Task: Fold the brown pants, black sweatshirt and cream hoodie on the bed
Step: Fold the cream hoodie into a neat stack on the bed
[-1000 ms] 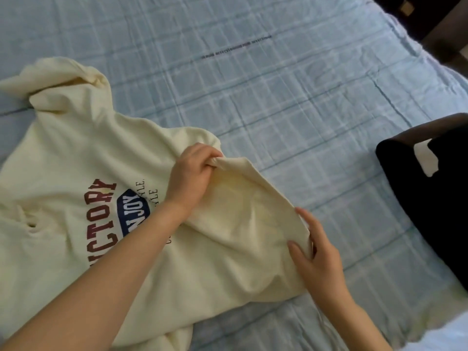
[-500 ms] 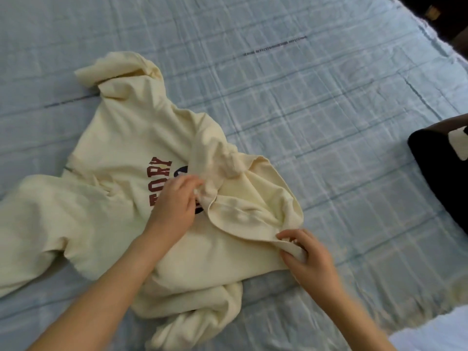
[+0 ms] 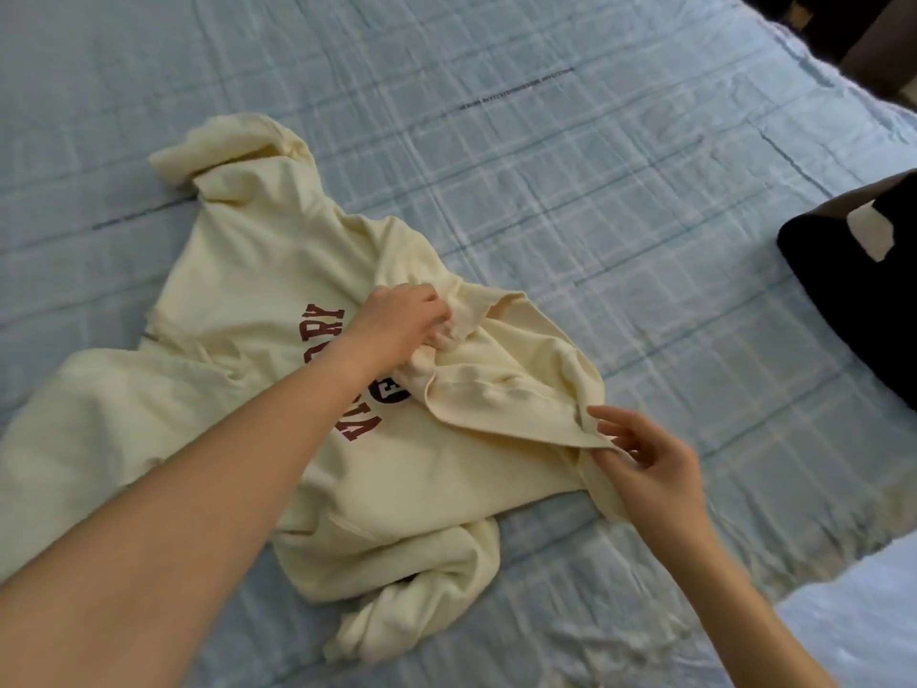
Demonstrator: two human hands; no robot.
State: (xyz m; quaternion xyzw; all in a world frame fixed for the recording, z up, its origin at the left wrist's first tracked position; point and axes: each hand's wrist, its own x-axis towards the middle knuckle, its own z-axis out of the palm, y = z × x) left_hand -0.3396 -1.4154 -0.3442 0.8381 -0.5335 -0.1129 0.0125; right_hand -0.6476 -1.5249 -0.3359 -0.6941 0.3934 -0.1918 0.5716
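Note:
The cream hoodie (image 3: 258, 270) lies front up across the blue checked bed, its hood toward the far left and red lettering on the chest. Its right side is folded in over the print. My left hand (image 3: 397, 322) grips the bunched fabric at the top of that folded part. My right hand (image 3: 645, 454) pinches the corner of the folded hem at the hoodie's right edge. A sleeve lies crumpled at the near end of the hoodie. The black sweatshirt (image 3: 863, 310) lies at the right edge of the bed, partly out of view. The brown pants are not in sight.
The blue checked bedspread (image 3: 570, 166) stretches wide behind and to the right of the hoodie. The bed's right edge runs along the top right, with dark floor beyond it. A pale blue cloth (image 3: 858, 618) shows at the bottom right corner.
The hoodie's right side has been brought over onto the chest print and laid down. My right hand has loosened to a pinch on the hem corner. The camera has pulled back.

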